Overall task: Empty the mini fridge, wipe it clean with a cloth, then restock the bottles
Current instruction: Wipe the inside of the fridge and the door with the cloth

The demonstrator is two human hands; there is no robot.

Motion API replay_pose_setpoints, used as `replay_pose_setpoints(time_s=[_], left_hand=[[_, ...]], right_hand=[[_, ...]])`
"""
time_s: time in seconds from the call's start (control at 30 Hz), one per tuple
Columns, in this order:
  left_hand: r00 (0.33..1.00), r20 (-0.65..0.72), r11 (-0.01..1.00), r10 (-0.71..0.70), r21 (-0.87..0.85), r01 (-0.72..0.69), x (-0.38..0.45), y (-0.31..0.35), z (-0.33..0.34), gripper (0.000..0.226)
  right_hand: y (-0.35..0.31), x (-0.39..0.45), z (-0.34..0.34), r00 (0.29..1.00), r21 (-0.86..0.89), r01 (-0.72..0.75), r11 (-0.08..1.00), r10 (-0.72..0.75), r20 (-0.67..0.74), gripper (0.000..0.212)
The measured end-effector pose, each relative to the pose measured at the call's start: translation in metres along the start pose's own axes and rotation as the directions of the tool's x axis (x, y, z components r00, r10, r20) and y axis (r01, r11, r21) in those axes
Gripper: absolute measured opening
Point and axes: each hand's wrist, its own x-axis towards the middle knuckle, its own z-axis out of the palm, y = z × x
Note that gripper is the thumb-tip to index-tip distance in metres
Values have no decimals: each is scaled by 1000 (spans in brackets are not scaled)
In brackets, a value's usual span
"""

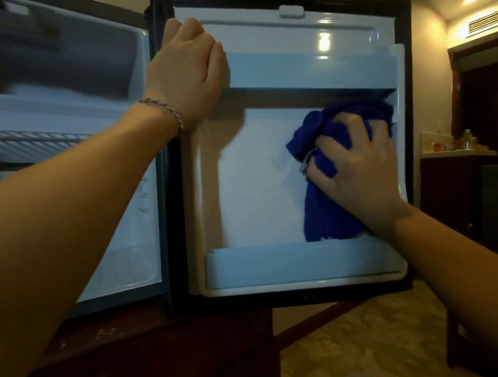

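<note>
The mini fridge [53,173] is standing open and bottle-free beyond the left hand [191,77], ready for wiping. Its door [284,52] is being steadied by that hand, fingers curled over the upper inner edge. Under the right hand [358,167], fingers spread and pressing, the blue cloth [322,209] is lying against the door's inner panel.
</note>
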Motion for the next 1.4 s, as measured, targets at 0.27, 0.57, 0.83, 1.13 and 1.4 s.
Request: replay_pose_setpoints(time_s=[0.27, 0.57, 0.83, 1.13, 1.4], left_hand=[[1000, 13, 1000, -5, 28, 5, 2, 3, 7, 41], [999, 33, 998, 8, 58, -10, 2, 2, 4, 42], [1000, 18, 998, 4, 61, -5, 0, 1, 3, 43], [998, 53, 998, -23, 60, 19, -1, 3, -5, 41], [993, 111, 999, -33, 0, 33, -1, 7, -17, 39]], right_hand=[[-99, -22, -1, 987, 315, 41, 948, -88, 137, 37], [-89, -26, 4, 951, 331, 244, 912, -291, 101, 33], [5, -11, -15, 994, 94, 93, 991, -98, 51, 36], [33, 24, -61, 983, 69, -4, 998, 17, -184, 36], [62, 39, -89, 972, 43, -165, 985, 170, -165, 36]])
